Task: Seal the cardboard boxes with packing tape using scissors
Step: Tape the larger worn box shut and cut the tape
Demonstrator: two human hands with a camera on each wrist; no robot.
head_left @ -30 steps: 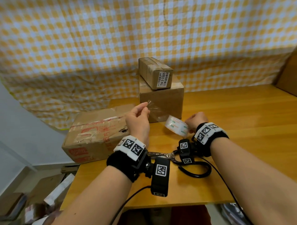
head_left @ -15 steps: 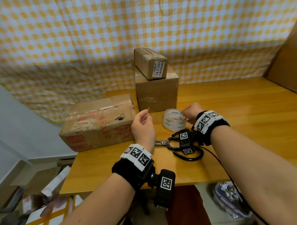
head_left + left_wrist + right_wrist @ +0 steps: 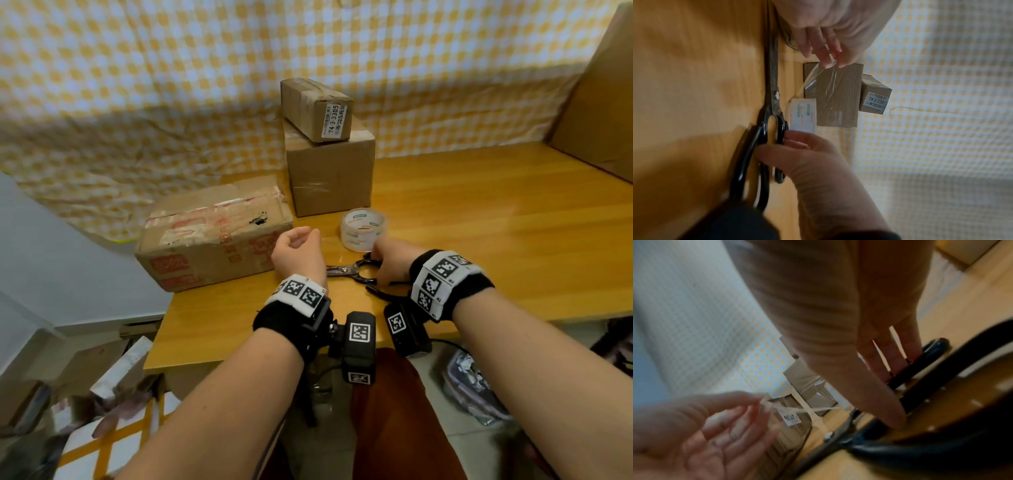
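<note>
Now the tape roll (image 3: 363, 228) sits down; right hand (image 3: 388, 262) grasps scissors (image 3: 356, 272), left hand (image 3: 298, 255) pinches tape.

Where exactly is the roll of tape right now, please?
In the head view, the tape roll stands on the table, before the stacked boxes, just beyond the scissors.
</note>
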